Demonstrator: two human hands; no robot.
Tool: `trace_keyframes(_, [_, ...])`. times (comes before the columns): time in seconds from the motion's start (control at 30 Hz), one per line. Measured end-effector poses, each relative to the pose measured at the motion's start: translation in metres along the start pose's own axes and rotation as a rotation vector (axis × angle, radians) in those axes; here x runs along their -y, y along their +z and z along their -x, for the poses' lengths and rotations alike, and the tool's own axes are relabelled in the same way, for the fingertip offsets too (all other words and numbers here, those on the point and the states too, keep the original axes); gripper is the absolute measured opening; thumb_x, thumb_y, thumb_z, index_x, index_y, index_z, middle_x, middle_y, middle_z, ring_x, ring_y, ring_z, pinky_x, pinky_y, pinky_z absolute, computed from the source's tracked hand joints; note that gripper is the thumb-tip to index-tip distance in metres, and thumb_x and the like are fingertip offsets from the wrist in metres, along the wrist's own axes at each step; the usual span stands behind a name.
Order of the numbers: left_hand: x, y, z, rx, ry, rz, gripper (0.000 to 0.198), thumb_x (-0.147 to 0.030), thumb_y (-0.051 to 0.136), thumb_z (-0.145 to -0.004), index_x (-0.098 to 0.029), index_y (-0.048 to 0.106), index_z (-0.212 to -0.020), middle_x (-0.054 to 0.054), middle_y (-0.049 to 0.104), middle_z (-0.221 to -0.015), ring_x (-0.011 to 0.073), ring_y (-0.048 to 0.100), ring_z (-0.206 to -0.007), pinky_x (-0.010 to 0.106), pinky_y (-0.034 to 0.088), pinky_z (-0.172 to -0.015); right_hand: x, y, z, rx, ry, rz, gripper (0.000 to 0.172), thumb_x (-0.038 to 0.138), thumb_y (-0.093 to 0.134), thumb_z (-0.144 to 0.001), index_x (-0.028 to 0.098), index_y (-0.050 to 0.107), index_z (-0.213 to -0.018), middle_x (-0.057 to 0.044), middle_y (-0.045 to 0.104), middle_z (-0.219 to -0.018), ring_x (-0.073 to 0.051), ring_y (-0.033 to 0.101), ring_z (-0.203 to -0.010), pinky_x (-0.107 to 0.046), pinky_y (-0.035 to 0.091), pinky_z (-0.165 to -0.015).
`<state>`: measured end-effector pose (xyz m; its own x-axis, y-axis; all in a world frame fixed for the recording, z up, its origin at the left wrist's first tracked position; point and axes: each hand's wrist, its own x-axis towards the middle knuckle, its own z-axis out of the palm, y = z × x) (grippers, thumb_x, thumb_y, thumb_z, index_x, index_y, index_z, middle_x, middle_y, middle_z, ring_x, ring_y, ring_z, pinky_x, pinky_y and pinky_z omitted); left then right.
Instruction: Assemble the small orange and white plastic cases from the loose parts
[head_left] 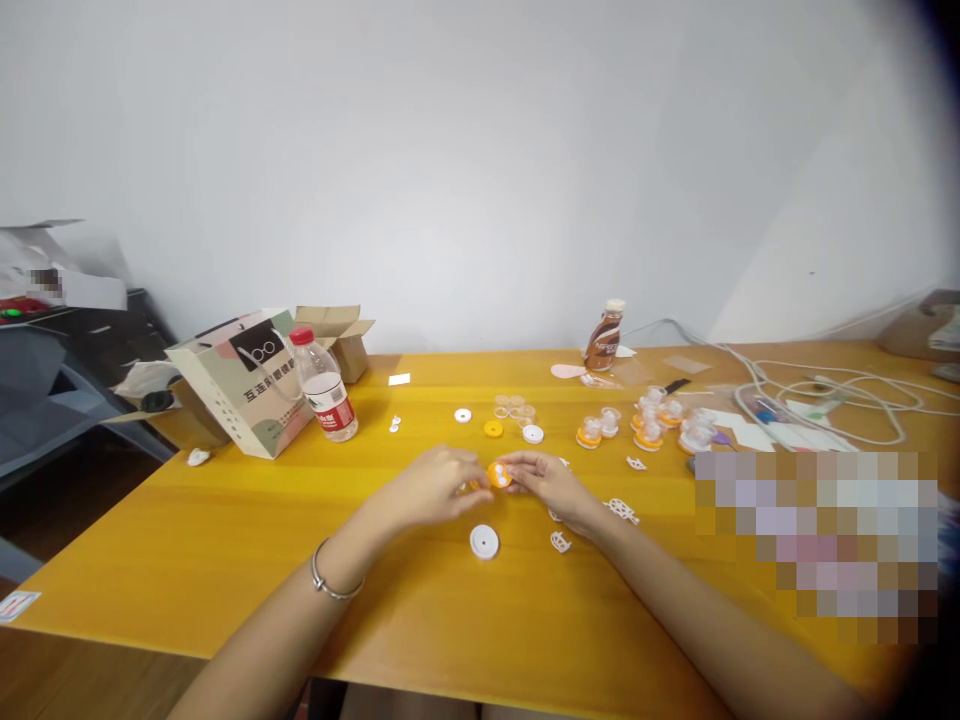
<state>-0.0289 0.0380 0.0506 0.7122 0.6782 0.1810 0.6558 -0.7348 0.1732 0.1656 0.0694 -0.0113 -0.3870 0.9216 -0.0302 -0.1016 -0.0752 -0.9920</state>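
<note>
My right hand (551, 486) holds a small orange disc (499, 474) with white parts on it, gripped at its right side. Just left of the disc is my left hand (444, 485), fingers bent and blurred; whether they touch the disc or hold something is unclear. Below the hands lies a white wheel (484, 542). Beyond them are a yellow disc (493, 429), a white disc (463, 415), another white disc (533, 434) and several clear rings (514, 404). White cut-out pieces (621, 510) lie near my right forearm.
Orange and clear assemblies (648, 430) stand at the right, near a brown bottle (604, 337) and white cables (832, 400). A water bottle (324, 390), a paper bag (251, 385) and a cardboard box (349, 345) stand at the left of the table (247, 560).
</note>
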Motion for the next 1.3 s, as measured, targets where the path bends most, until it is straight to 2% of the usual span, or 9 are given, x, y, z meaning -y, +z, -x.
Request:
trace_keyframes(0.1, [-0.004,0.008,0.004,0.175,-0.005,0.025,0.037,-0.048,0.060,-0.064,-0.020,0.059,-0.088,0.003,0.060,-0.083,0.0162,0.054,-0.072,0.024,0.036,-0.063,-0.003,0.000,0.000,-0.004,-0.004,-0.019,0.026,0.031,0.066,-0.064,0.017,0.062,-0.086,-0.003,0.066,-0.083,-0.013,0.061,-0.075,-0.032,0.047,-0.080])
trace_keyframes(0.2, [-0.007,0.019,0.004,0.220,-0.004,-0.012,0.034,-0.043,0.067,-0.057,-0.019,0.060,-0.081,0.004,0.060,-0.081,0.0181,0.054,-0.074,0.025,0.036,-0.063,-0.006,-0.001,0.000,0.007,-0.012,-0.037,0.029,0.029,0.068,-0.063,0.017,0.061,-0.088,-0.004,0.066,-0.084,-0.014,0.062,-0.078,-0.033,0.047,-0.082])
trace_keyframes(0.33, [0.000,0.017,0.000,0.154,-0.001,0.133,0.021,-0.033,0.060,-0.067,-0.019,0.060,-0.082,0.002,0.059,-0.080,0.0140,0.052,-0.069,0.024,0.035,-0.064,-0.008,-0.002,-0.001,0.001,-0.028,-0.070,0.031,0.026,0.069,-0.061,0.018,0.060,-0.089,-0.004,0.066,-0.086,-0.014,0.062,-0.079,-0.034,0.046,-0.084])
trace_keyframes(0.53, [0.034,0.002,-0.008,0.032,-0.216,0.762,0.029,-0.040,0.051,-0.075,-0.016,0.059,-0.089,0.001,0.058,-0.076,0.0098,0.048,-0.065,0.020,0.034,-0.058,-0.001,0.003,0.000,-0.088,-0.048,-0.123,0.033,0.026,0.068,-0.062,0.019,0.058,-0.092,-0.003,0.067,-0.081,-0.015,0.064,-0.078,-0.033,0.045,-0.084])
trace_keyframes(0.63, [0.047,0.006,-0.010,-0.051,-0.276,0.968,0.028,-0.038,0.053,-0.074,-0.015,0.059,-0.089,0.001,0.058,-0.081,0.0105,0.049,-0.071,0.021,0.035,-0.066,0.002,0.005,0.002,-0.116,-0.055,-0.135,0.035,0.026,0.068,-0.061,0.019,0.056,-0.093,-0.003,0.068,-0.081,-0.015,0.064,-0.077,-0.033,0.045,-0.084])
trace_keyframes(0.73, [0.050,0.013,-0.011,-0.075,-0.311,1.043,0.029,-0.037,0.055,-0.073,-0.015,0.060,-0.091,0.003,0.059,-0.086,0.0113,0.049,-0.075,0.021,0.035,-0.069,0.003,0.008,0.003,-0.131,-0.072,-0.124,0.036,0.026,0.069,-0.060,0.018,0.056,-0.093,-0.004,0.068,-0.081,-0.016,0.064,-0.079,-0.033,0.045,-0.083])
trace_keyframes(0.93, [0.046,0.022,-0.016,-0.107,-0.353,0.993,0.028,-0.040,0.057,-0.071,-0.014,0.060,-0.083,0.001,0.056,-0.077,0.0091,0.046,-0.067,0.020,0.034,-0.062,0.004,0.011,0.003,-0.179,-0.102,-0.081,0.034,0.027,0.070,-0.059,0.019,0.055,-0.089,-0.002,0.068,-0.076,-0.016,0.064,-0.077,-0.032,0.045,-0.080])
trace_keyframes(1.17, [0.024,0.037,-0.023,-0.309,-0.453,0.622,0.033,-0.047,0.055,-0.069,-0.014,0.056,-0.075,-0.006,0.037,-0.053,0.0060,0.032,-0.049,0.019,0.023,-0.047,-0.003,0.013,0.000,-0.238,-0.154,-0.033,0.034,0.029,0.070,-0.057,0.019,0.053,-0.085,-0.002,0.067,-0.078,-0.017,0.063,-0.078,-0.034,0.045,-0.079])
trace_keyframes(1.3, [0.013,0.039,-0.024,-0.374,-0.450,0.457,0.034,-0.048,0.056,-0.067,-0.015,0.056,-0.076,-0.005,0.042,-0.058,0.0073,0.036,-0.053,0.019,0.026,-0.049,-0.007,0.014,-0.001,-0.217,-0.175,-0.037,0.033,0.031,0.070,-0.058,0.020,0.052,-0.084,-0.003,0.067,-0.078,-0.018,0.063,-0.079,-0.034,0.046,-0.080])
